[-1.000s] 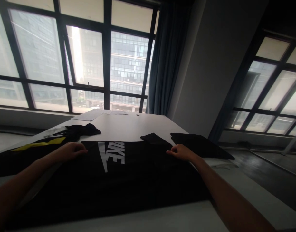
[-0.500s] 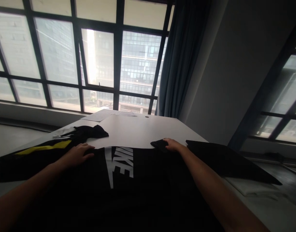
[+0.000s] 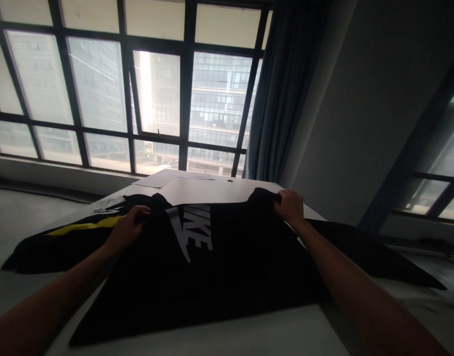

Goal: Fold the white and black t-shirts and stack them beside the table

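Black shirt [image 3: 219,277] with white logo lies spread on the white table [image 3: 212,190]; we grip its far edge, left hand [image 3: 127,228] and right hand [image 3: 291,206] both clenched on fabric, lifting it. No fold yet; 2 other dark garments lie alongside.

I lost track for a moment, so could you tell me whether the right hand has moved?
Yes. The right hand went farther away along the table towards the window, gripping the black shirt.
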Tool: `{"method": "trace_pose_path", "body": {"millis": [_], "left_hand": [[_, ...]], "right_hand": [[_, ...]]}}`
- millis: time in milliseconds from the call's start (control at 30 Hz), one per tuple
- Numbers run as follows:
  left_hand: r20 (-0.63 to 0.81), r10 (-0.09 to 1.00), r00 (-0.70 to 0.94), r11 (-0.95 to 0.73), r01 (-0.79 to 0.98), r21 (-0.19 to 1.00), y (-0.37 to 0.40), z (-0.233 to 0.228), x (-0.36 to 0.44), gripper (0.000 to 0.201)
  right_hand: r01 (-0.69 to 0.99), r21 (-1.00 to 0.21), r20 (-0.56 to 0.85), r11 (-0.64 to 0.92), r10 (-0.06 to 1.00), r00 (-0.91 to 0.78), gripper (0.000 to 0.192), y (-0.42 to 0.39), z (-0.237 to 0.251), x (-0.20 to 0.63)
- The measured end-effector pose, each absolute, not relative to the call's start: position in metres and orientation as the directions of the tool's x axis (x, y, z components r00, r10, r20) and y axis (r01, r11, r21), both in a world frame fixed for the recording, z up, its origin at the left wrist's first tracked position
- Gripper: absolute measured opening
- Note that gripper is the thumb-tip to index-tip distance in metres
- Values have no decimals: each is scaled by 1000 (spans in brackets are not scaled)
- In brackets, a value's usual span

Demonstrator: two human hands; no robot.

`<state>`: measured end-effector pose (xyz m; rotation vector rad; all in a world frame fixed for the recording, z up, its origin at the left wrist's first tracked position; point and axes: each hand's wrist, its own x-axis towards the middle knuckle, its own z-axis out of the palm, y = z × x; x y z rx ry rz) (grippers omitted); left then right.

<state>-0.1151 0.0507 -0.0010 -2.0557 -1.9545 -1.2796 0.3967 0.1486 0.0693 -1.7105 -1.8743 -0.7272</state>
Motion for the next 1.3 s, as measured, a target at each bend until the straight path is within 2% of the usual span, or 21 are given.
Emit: {"method": "trace_pose_path", "body": {"millis": [33,67,133,233,333,433,533,600,667,733,800,833,867,933,1000,1033,1100,1200,1233,1300], "left_hand": [[583,804,-122,-236,833,500,49,3,-117,46],[586,804,-100,-259,828,496,46,7,-120,52],[546,838,0,-312,821,479,41,13,-126,55],[389,892,230,-404,793,457,31,18,-134,47],[227,902,367,-431,793,430,22,21,-138,33],[172,906,387,-423,816,394,17,25,-137,25],[210,917,340,-397,842,367,15,28,-135,26],[233,913,336,-401,843,358,14,29,-136,27],[206,906,371,-423,832,359,12,29,-139,28],[148,906,397,-422,827,370,12,29,-145,32],[118,910,397,-410,824,391,14,28,-150,34],[122,912,392,-406,821,402,15,27,-151,33],[134,916,379,-399,820,410,17,25,-151,31],[187,924,333,-382,825,417,22,19,-146,31],[205,927,313,-372,831,413,25,9,-136,44],[188,927,324,-374,834,405,26,3,-130,53],[107,922,372,-384,848,365,28,-9,-121,71],[0,920,392,-377,883,282,33,-23,-119,77],[-15,923,384,-366,893,263,35,-26,-120,76],[-30,942,334,-318,918,236,39,-29,-124,76]], "right_hand": [[993,58,703,104,702,-114,22,138,72,404],[987,59,679,148,719,-149,19,127,71,412],[972,38,537,232,816,-216,15,103,63,426],[964,-54,276,260,932,-236,15,69,38,443],[955,-157,149,252,962,-229,20,44,21,450],[921,-278,148,274,959,-241,20,30,25,451],[879,-373,296,295,936,-189,23,24,41,454],[856,-416,336,308,927,-170,25,20,49,459],[851,-451,207,268,959,-193,26,16,52,465],[866,-472,-59,168,974,-221,27,12,52,471],[873,-476,-234,107,941,-243,32,8,51,471],[870,-479,-238,114,938,-254,35,7,52,469],[866,-478,-184,146,947,-262,39,7,52,465],[868,-446,12,220,971,-240,48,8,51,453],[886,-395,129,244,969,-209,54,11,46,438],[897,-370,127,241,970,-208,57,13,40,430],[926,-314,20,210,976,-215,67,17,26,417],[966,-201,-154,160,969,-193,81,25,4,402],[973,-166,-163,162,968,-190,81,29,-2,399],[981,-82,-83,177,979,-184,71,38,-7,391]]}}
